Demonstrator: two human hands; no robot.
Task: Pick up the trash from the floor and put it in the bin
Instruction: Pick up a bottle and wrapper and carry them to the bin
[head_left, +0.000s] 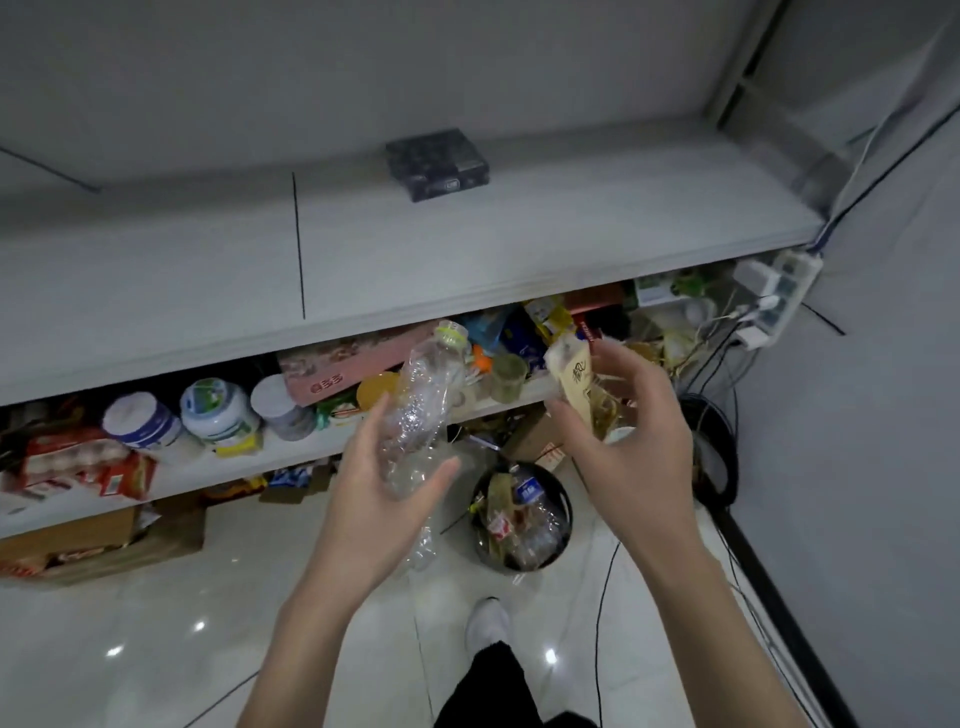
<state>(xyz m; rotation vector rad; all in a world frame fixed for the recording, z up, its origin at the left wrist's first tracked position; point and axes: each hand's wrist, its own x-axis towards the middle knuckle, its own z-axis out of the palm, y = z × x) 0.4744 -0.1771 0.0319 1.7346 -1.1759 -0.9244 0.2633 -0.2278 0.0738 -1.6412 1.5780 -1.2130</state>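
- Currently a crushed clear plastic bottle (421, 410) with a pale green neck ring is held in the air, above and left of the round black plastic bin (567, 512), its neck tilted up.
- The left hand (384, 499) grips the bottle's lower half, thumb on the bin side, fingers curled round the far side.
- A beige printed paper wrapper (571, 379) is held above the bin, slightly right of it, with straw-coloured strands beneath.
- The right hand (623, 436) pinches the wrapper between thumb and loosely spread fingers.
- The bin stands on the glossy white tiled floor (156, 623) and holds bottles and wrappers.
- 1 white shoe (488, 621) is near the bin, on the person's side.
- Behind the bin runs a long white shelf unit (363, 244); on its lower board, left of the bin, sit 3 white tubs (218, 415) and a pink carton (353, 369).
- Brown cardboard boxes (104, 540) lie on the floor well left of the bin.
- A white power strip (784, 296) hangs beyond the bin to the right, cables trailing down.
- A black box (436, 163) rests on the shelf unit's top, well beyond the bin.
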